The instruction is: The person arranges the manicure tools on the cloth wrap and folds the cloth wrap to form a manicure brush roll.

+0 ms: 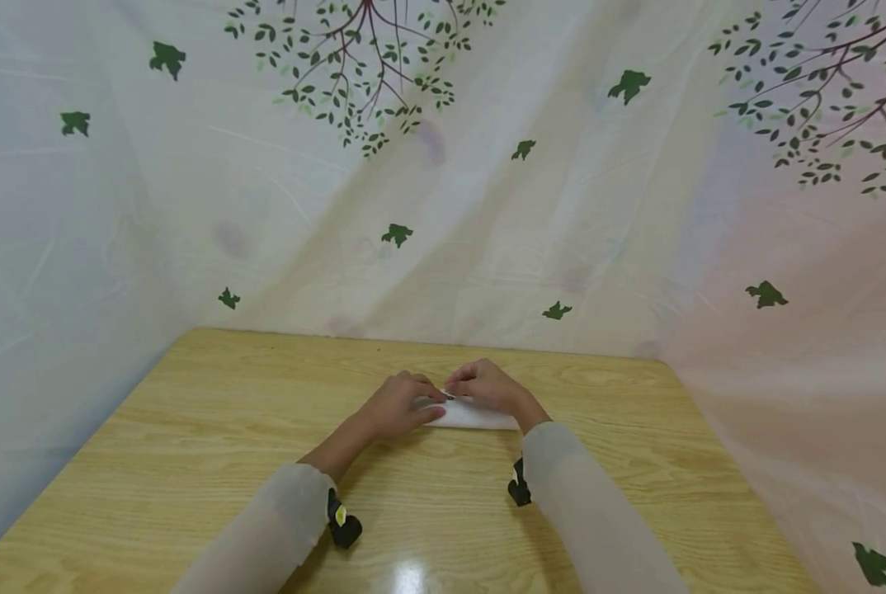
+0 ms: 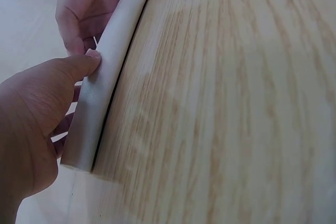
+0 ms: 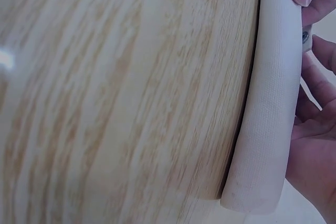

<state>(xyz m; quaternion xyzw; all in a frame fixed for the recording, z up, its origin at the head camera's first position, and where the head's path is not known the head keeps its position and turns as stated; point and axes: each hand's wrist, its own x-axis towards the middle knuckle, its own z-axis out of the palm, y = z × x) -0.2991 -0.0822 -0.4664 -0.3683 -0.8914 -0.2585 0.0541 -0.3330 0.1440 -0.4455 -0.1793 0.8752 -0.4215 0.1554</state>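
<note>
A long white case (image 1: 476, 415) with rounded edges and a finely textured surface lies flat on the table; its exact kind is not plain. My left hand (image 1: 398, 404) grips its left part, with the thumb (image 2: 86, 65) on the near side and the fingers behind. On the far side, my right hand (image 1: 491, 386) has curled fingers pinching at a small tab with a metal stud (image 3: 306, 36). The fingertips of both hands almost meet there. The case's body (image 3: 268, 108) partly hides the right fingers in the right wrist view.
The case rests toward the far part of a wood-grain table (image 1: 428, 503). Behind and beside the table hangs a pale curtain (image 1: 302, 206) printed with leaves and branches. Dark wrist devices (image 1: 345, 526) stick out below both sleeves.
</note>
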